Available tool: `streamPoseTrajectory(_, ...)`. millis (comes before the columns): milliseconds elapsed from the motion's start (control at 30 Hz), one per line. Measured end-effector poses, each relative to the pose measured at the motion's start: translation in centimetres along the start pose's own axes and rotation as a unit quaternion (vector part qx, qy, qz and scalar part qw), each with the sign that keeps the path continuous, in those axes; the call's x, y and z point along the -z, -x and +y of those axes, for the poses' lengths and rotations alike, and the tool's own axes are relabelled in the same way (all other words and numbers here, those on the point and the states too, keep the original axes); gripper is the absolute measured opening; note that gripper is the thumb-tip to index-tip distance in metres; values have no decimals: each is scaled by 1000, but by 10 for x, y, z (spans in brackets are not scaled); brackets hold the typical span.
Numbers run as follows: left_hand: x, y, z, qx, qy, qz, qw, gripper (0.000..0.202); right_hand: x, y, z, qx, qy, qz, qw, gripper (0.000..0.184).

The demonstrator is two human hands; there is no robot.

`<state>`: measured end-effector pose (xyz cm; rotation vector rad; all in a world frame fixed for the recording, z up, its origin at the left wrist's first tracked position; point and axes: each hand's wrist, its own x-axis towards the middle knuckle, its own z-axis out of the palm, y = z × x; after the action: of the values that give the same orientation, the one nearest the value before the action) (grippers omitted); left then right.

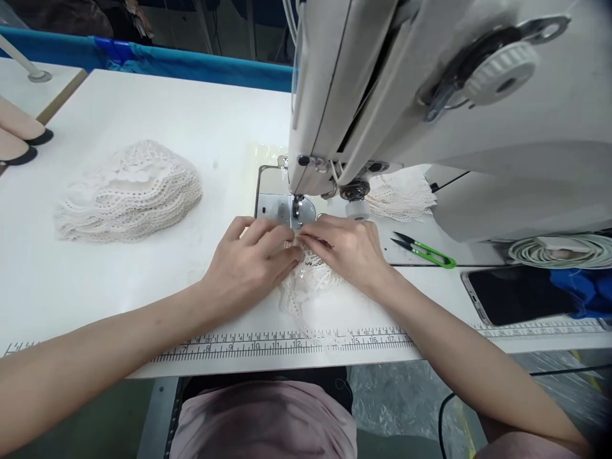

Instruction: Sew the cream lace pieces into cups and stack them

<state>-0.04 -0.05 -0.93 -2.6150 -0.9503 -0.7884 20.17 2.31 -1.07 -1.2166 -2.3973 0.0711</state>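
My left hand and my right hand meet just in front of the sewing machine's presser foot. The fingertips of both are pinched together on a piece of white lace. Its scalloped, netted end hangs down over the table toward the front edge. The part between the fingers is mostly hidden. Beneath the foot lies a shiny metal needle plate. Farther left, a thick stack of white lace pieces rests on the table.
The sewing machine head overhangs the right side. More lace lies beneath its arm. Green thread snips, a coiled cable, a phone and blue cloth are at right. A ruler strip runs along the front edge.
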Motion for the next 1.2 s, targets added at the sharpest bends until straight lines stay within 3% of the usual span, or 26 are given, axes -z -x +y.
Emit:
streamPoseTrajectory(100,3,2,4,-41,-46,-6,998,13,1,0,3,3,51,8,999,22)
streamPoseTrajectory(233,6,3,8,-27,-42,-48,998,21,10,5,1,38,127,34,991,22)
streamPoseTrajectory(367,2,1,5,-3,-17,-50,999,22,17,11,-8,88,127,88,984,20)
streamPoseTrajectory(600,0,0,2,25,-17,-67,997,24,6,11,-11,33,113,-16,993,32)
streamPoseTrajectory(1200,3,-4,4,27,-76,-90,993,30,1,7,2,44,163,-22,985,35)
